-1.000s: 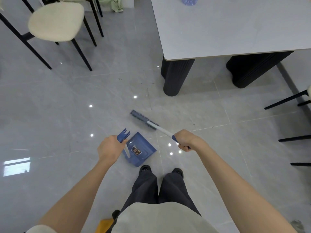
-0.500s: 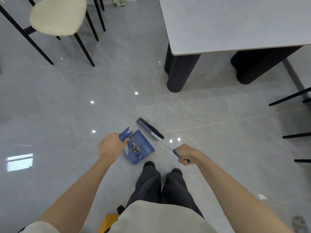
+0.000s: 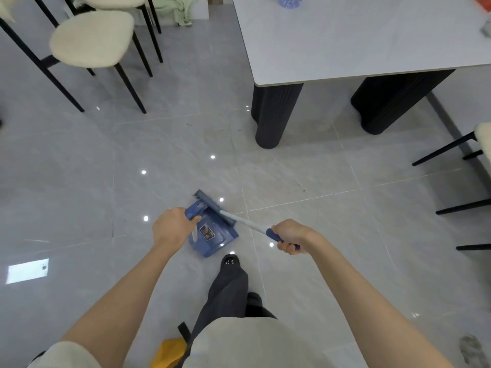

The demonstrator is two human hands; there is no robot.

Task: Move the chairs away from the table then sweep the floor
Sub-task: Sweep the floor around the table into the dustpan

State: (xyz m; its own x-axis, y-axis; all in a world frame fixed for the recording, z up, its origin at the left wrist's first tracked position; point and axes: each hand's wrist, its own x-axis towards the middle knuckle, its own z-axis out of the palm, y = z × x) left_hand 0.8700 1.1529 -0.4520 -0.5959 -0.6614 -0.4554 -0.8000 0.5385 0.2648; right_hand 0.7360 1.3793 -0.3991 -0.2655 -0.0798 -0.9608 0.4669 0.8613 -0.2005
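My left hand (image 3: pixel 172 228) grips the handle of a blue dustpan (image 3: pixel 212 239) that rests on the grey tiled floor (image 3: pixel 305 168) in front of my feet. My right hand (image 3: pixel 288 235) is closed on the blue grip of a white-handled broom (image 3: pixel 244 221). The broom's dark head (image 3: pixel 212 205) lies across the far edge of the dustpan. Cream chairs with black legs (image 3: pixel 91 39) stand at the upper left, away from the white table (image 3: pixel 358 35). Small dark specks (image 3: pixel 304 189) lie on the tiles to the right.
The table stands on two thick black legs (image 3: pixel 273 112). Black chair legs (image 3: pixel 451 147) reach in from the right edge. A green cloth (image 3: pixel 175 9) lies on the floor at the top. A blue object (image 3: pixel 289 0) sits on the table. My shoe (image 3: pixel 230 261) is just behind the dustpan.
The broom head has swept left and toward me, from the open floor onto the dustpan's edge. My right hand pulled back with it. My left foot has stepped forward.
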